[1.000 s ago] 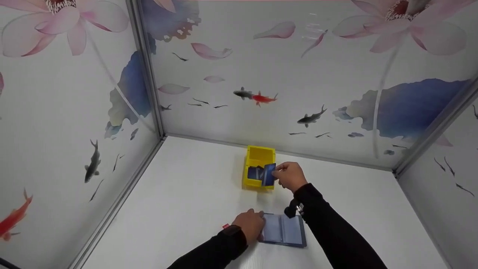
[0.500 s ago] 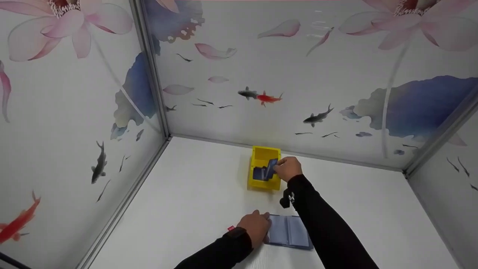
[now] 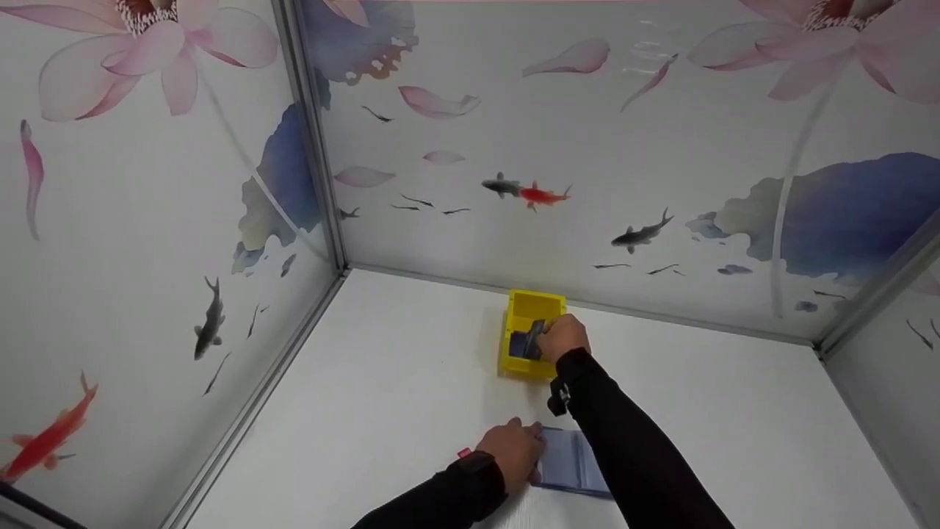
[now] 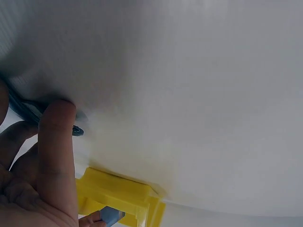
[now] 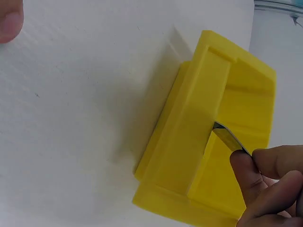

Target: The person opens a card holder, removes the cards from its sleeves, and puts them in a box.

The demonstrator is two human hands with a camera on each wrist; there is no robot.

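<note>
In the head view my right hand is over the right side of a yellow plastic bin. Between thumb and fingers it pinches a dark blue card, seen nearly edge-on within the bin's opening in the right wrist view. More dark blue cards lie in the bin, to the left of the held one. Closer to the body, my left hand grips the left edge of an opened card holder with clear sleeves. The right forearm covers the holder's right part.
The bin stands on a white tabletop close to the back panel. Another printed panel rises along the left side, with a metal frame strip at its foot. A black sleeve crosses the right foreground.
My right hand has moved the card in over the bin, and the card has turned from face-on to nearly edge-on. My left hand stays on the card holder. The head view has shifted slightly.
</note>
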